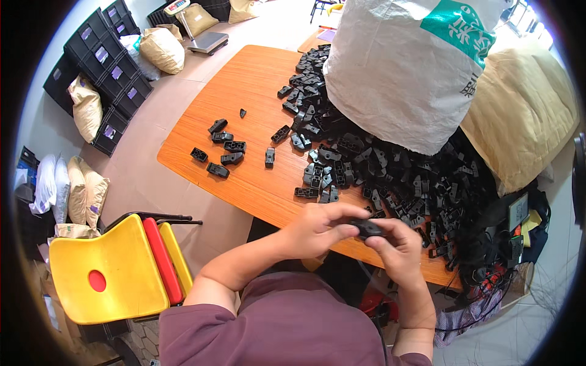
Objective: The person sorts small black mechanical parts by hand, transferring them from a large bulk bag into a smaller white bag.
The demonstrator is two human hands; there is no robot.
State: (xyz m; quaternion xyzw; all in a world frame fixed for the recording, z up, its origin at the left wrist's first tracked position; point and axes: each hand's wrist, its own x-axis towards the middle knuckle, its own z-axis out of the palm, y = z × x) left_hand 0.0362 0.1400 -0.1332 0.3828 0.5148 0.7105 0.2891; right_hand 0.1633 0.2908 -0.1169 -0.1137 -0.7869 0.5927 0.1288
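Between my two hands, over the near edge of the wooden table [253,189], is a small black plastic part [367,229]. The fingers and thumb of my left hand [319,230] pinch its left end. My right hand [397,247] grips its right end with thumb and fingers. Just beyond them spreads a large heap of similar black plastic parts [421,189]. A handful of loose black parts [234,146] lies apart on the left of the table, with one tiny black piece [243,113] farther back.
A big white woven sack [390,73] rests on the heap, beside a tan sack [525,110]. Stacked yellow and red chairs [110,271] stand at my left. Black crates [107,67], filled bags [162,50] and a platform scale [207,43] are farther off. Cables and cloth [482,305] hang at the right.
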